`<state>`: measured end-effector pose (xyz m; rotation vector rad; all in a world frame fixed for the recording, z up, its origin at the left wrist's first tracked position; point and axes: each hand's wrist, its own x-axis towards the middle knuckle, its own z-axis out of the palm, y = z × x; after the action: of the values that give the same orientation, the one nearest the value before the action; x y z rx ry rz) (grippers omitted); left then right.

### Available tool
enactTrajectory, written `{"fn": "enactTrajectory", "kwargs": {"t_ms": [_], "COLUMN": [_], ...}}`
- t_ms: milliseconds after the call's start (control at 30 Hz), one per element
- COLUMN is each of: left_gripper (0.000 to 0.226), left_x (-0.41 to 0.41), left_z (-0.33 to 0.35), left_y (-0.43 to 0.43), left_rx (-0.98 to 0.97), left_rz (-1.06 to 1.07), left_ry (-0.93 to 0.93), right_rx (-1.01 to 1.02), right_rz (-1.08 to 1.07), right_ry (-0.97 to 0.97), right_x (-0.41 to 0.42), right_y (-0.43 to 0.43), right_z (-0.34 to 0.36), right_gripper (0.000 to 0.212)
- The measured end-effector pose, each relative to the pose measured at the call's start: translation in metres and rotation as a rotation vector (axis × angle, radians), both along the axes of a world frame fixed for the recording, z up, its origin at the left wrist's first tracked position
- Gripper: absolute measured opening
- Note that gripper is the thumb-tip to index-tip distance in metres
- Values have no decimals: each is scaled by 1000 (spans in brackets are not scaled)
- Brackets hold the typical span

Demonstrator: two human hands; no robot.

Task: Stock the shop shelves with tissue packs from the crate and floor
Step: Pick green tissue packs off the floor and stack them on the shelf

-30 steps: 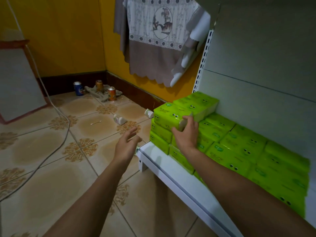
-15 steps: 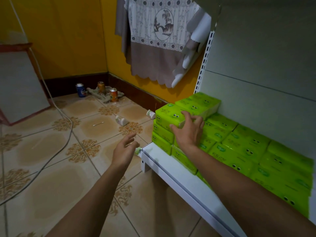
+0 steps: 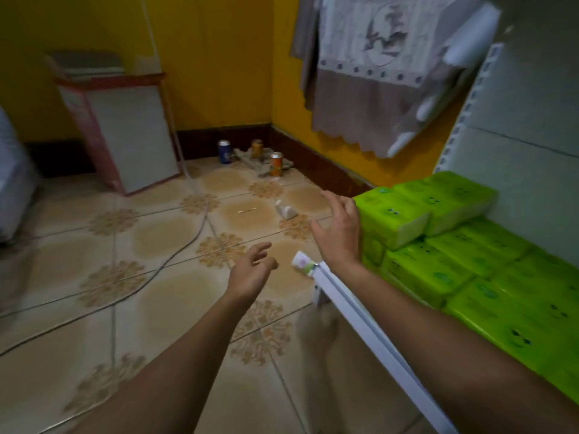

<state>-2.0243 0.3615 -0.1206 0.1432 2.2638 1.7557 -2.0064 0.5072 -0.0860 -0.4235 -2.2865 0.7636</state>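
Bright green tissue packs [image 3: 445, 252] lie stacked in layers on the white bottom shelf [image 3: 354, 305] at the right. The top pack [image 3: 391, 217] sits at the stack's left end. My right hand [image 3: 340, 230] hovers just left of that stack with fingers spread, holding nothing and apart from the packs. My left hand [image 3: 252, 270] hangs over the tiled floor with relaxed fingers, also holding nothing. No crate is in view.
A small white tube [image 3: 302, 263] lies on the floor by the shelf corner. Three drink cans [image 3: 275, 164] stand in the room's corner. A framed board [image 3: 131, 133] leans on the yellow wall. A cable [image 3: 175, 252] runs across the tiles. Cloth [image 3: 376, 73] hangs above.
My right hand has let go of the top tissue pack and pulled back to the left. My view has swung left toward the floor. The left hand stays loose over the tiles.
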Motion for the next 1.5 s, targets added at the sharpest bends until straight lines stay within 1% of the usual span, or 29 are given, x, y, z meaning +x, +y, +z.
{"fn": "enactTrajectory", "kwargs": {"t_ms": [100,200,300,433,500,600,633,667,700,767,800,833,900,933,1000,1033,1100,1133,1167,1233,1267,1300,1400,1433,1500], "left_gripper": [42,41,41,41,47,63,65,61,48,8,10,17,18,21,34,37,32,27,23,17,16,17,31,34,39], "left_x": [3,4,10,32,51,86,97,107,114,115,111,107,101,100,101,101,99,96,92,81,77,73,71,72,74], "left_z": [-3,-7,-12,-11,-9,-18,-24,-27,-32,-34,-39,-45,-54,-59,-74,-78,-86,-90,-92,-91,-92,-94,-110,-115,-123], "left_y": [-41,-95,-159,-258,-306,-359,-370,-377,-383,-386,-390,-393,-396,-396,-400,-401,-401,-402,-402,-399,-398,-399,-400,-399,-394], "left_rx": [-52,-124,-207,-396,-446,-541,-585,-609,-600,-505,-477,-466,-463,-479,-548,-590,-603,-560,-473,-208,-116,-91,-266,-358,-505], "left_rz": [113,238,383,510,596,727,730,724,726,734,713,683,616,571,465,438,442,463,500,579,614,621,473,413,318], "left_ry": [-21,-63,-75,-96,-139,-222,-269,-319,-388,-501,-533,-554,-574,-587,-622,-618,-595,-585,-587,-648,-677,-694,-743,-744,-763], "right_rx": [-99,-187,-214,-183,-189,-159,-142,-126,-104,-33,18,75,184,233,340,396,473,486,479,372,275,170,-117,-157,-146], "right_rz": [118,266,390,549,629,746,796,849,904,1011,1067,1126,1237,1284,1354,1374,1381,1368,1353,1323,1300,1267,1119,1065,978], "right_ry": [-93,-235,-330,-416,-485,-592,-639,-687,-729,-761,-765,-767,-777,-783,-804,-822,-857,-875,-884,-906,-914,-927,-1013,-1032,-1037], "right_x": [-19,-32,-42,-48,-47,-44,-43,-41,-39,-34,-30,-24,-9,0,16,21,25,21,16,0,-9,-19,-37,-40,-42], "right_y": [-31,-66,-104,-157,-184,-228,-243,-260,-278,-316,-336,-355,-390,-405,-427,-433,-438,-438,-435,-423,-415,-405,-375,-367,-353], "right_z": [-13,-33,-48,-65,-75,-88,-92,-96,-100,-109,-114,-120,-132,-136,-144,-146,-150,-151,-153,-159,-161,-164,-168,-169,-172], "right_gripper": [50,52,55,58,59,58,58,59,59,60,60,60,60,60,58,56,50,48,47,45,44,42,33,32,36]}}
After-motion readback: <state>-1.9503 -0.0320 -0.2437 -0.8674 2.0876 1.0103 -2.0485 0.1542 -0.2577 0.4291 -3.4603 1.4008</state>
